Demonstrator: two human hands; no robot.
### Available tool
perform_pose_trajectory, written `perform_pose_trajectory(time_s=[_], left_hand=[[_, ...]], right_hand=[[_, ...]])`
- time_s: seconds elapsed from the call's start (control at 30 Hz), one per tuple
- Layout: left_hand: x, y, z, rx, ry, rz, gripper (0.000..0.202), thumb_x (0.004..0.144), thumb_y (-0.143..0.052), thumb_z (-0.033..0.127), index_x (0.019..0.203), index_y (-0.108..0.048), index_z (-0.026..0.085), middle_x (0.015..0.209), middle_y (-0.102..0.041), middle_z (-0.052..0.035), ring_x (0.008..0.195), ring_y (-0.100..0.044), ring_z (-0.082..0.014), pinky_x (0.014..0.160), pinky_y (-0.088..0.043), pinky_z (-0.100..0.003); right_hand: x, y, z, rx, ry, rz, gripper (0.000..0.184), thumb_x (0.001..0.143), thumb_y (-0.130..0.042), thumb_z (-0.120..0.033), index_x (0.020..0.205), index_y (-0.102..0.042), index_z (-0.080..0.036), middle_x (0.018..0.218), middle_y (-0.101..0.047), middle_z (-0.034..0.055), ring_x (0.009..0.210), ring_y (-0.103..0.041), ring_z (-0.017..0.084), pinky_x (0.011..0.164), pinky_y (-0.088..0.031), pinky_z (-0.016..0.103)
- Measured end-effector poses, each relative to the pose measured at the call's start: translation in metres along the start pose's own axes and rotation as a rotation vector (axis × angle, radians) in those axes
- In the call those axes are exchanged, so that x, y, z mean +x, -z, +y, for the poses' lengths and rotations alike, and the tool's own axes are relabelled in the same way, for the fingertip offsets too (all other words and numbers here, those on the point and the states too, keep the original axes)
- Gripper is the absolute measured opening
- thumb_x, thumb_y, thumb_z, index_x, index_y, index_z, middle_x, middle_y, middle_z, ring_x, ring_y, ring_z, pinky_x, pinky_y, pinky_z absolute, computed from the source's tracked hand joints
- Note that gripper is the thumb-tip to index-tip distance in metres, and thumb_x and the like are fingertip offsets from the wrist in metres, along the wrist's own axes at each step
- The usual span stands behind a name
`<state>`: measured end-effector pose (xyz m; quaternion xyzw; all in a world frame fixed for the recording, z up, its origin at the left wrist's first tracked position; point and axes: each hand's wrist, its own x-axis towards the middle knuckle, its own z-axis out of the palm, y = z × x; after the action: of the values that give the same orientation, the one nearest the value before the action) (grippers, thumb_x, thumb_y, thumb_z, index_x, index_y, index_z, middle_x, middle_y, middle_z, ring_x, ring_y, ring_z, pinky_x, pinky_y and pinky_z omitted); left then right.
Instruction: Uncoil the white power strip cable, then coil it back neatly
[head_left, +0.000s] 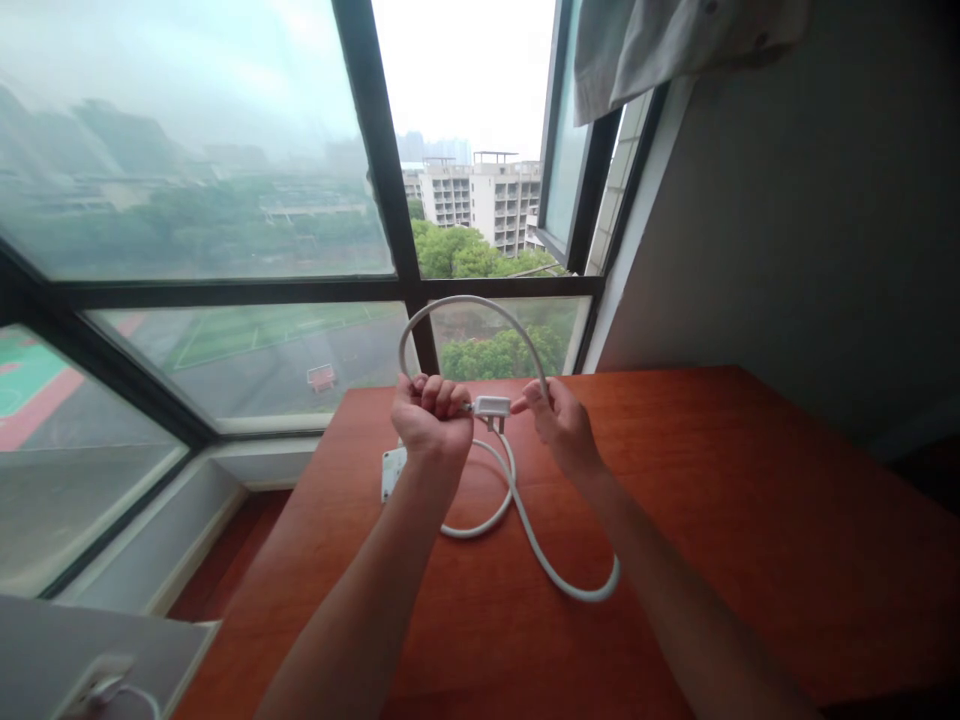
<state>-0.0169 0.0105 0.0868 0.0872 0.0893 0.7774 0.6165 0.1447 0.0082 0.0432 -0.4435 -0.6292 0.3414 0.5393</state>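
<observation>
Just above the far end of one red-brown wooden table (712, 520), the person holds a single white cable (525, 525) up in two bare hands. The left hand (431, 418) is balled into a tight fist around the cable, knuckles up, right beside the one white plug (491, 407). The right hand (561, 422) is half closed, thumb and forefinger pinched at the plug's other end, the remaining fingers curled loosely.

From the left fist the cable arches up in one loop and comes down at the right hand. Below the plug it drops to the tabletop, where it lies in two curves: one bending back under the left wrist, one sweeping out towards the near edge below the right forearm.

One white socket block (391, 472) lies flat on the table, partly hidden behind the left wrist. A pale cloth (675, 45) hangs at the top of the window frame (390, 200). Low on the left, one wall socket (94, 685) has a white lead plugged in.
</observation>
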Motion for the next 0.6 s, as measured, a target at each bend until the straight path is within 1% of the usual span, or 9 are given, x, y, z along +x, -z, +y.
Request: perform_pose_trajectory(time_s=[0.1, 0.2, 0.27, 0.37, 0.43, 0.5, 0.53, 0.57, 0.6], left_hand=[[-0.005, 0.001, -0.004, 0.008, -0.031, -0.020, 0.045, 0.093, -0.045, 0.046, 0.060, -0.031, 0.019, 0.042, -0.019, 0.0089, 0.035, -0.016, -0.0064, 0.038, -0.020, -0.021], [-0.010, 0.008, -0.023, 0.093, -0.004, -0.051, 0.047, 0.088, -0.054, 0.046, 0.059, -0.030, 0.019, 0.044, -0.022, 0.0089, 0.036, -0.019, -0.0057, 0.040, -0.023, -0.021], [-0.011, 0.016, -0.038, 0.183, 0.031, -0.055, 0.041, 0.084, -0.060, 0.040, 0.060, -0.034, 0.019, 0.048, -0.031, 0.0076, 0.039, -0.031, -0.0055, 0.045, -0.031, -0.020], [-0.006, 0.027, -0.051, 0.386, 0.048, 0.012, 0.018, 0.078, -0.064, 0.024, 0.072, -0.048, 0.017, 0.064, -0.050, 0.0030, 0.057, -0.051, -0.0081, 0.061, -0.042, -0.022], [-0.001, 0.032, -0.048, 0.612, -0.050, 0.092, 0.018, 0.072, -0.066, 0.015, 0.085, -0.054, 0.018, 0.080, -0.057, -0.0002, 0.071, -0.057, -0.0109, 0.069, -0.044, -0.023], [0.000, 0.031, -0.036, 0.855, -0.280, 0.116, 0.034, 0.068, -0.069, 0.009, 0.097, -0.056, 0.020, 0.098, -0.059, -0.0039, 0.088, -0.058, -0.0145, 0.077, -0.045, -0.024], [-0.001, 0.029, -0.029, 0.947, -0.416, 0.079, 0.038, 0.067, -0.070, 0.008, 0.100, -0.057, 0.021, 0.107, -0.058, -0.0056, 0.098, -0.056, -0.0165, 0.082, -0.044, -0.025], [-0.002, 0.026, -0.022, 1.016, -0.494, -0.010, 0.038, 0.067, -0.071, 0.008, 0.101, -0.060, 0.021, 0.114, -0.057, -0.0074, 0.108, -0.053, -0.0188, 0.087, -0.043, -0.025], [-0.005, 0.023, -0.016, 1.075, -0.493, -0.123, 0.033, 0.068, -0.071, 0.009, 0.098, -0.062, 0.021, 0.116, -0.058, -0.0087, 0.113, -0.051, -0.0207, 0.090, -0.042, -0.025]], right_hand=[[-0.011, -0.010, 0.004, 0.098, -0.033, -0.034, 0.046, 0.080, -0.057, -0.063, 0.092, -0.062, -0.018, 0.062, -0.059, -0.0002, 0.049, -0.048, 0.011, 0.044, -0.032, 0.021], [-0.011, -0.014, 0.010, 0.241, -0.100, -0.015, 0.045, 0.077, -0.064, -0.058, 0.096, -0.061, -0.017, 0.060, -0.056, -0.0026, 0.046, -0.042, 0.009, 0.041, -0.030, 0.021], [-0.008, -0.009, 0.017, 0.310, -0.135, 0.035, 0.046, 0.075, -0.068, -0.054, 0.100, -0.060, -0.017, 0.060, -0.053, -0.0042, 0.043, -0.036, 0.006, 0.039, -0.026, 0.020], [-0.002, 0.008, 0.027, 0.373, -0.172, 0.112, 0.051, 0.074, -0.069, -0.053, 0.109, -0.058, -0.018, 0.060, -0.049, -0.0062, 0.042, -0.030, 0.005, 0.037, -0.021, 0.019], [0.001, 0.021, 0.033, 0.354, -0.166, 0.161, 0.052, 0.074, -0.069, -0.054, 0.110, -0.059, -0.017, 0.060, -0.048, -0.0061, 0.043, -0.029, 0.005, 0.037, -0.021, 0.019], [0.003, 0.032, 0.036, 0.272, -0.132, 0.185, 0.050, 0.073, -0.070, -0.054, 0.105, -0.062, -0.016, 0.062, -0.049, -0.0048, 0.046, -0.033, 0.006, 0.040, -0.025, 0.020], [0.004, 0.036, 0.036, 0.225, -0.110, 0.184, 0.049, 0.073, -0.070, -0.053, 0.103, -0.063, -0.016, 0.064, -0.050, -0.0038, 0.049, -0.036, 0.007, 0.042, -0.028, 0.020], [0.005, 0.038, 0.036, 0.185, -0.088, 0.179, 0.048, 0.072, -0.070, -0.053, 0.102, -0.064, -0.015, 0.066, -0.052, -0.0029, 0.052, -0.039, 0.008, 0.045, -0.031, 0.020], [0.005, 0.039, 0.035, 0.151, -0.071, 0.169, 0.047, 0.073, -0.070, -0.052, 0.101, -0.065, -0.015, 0.068, -0.053, -0.0021, 0.055, -0.042, 0.009, 0.048, -0.034, 0.021]])
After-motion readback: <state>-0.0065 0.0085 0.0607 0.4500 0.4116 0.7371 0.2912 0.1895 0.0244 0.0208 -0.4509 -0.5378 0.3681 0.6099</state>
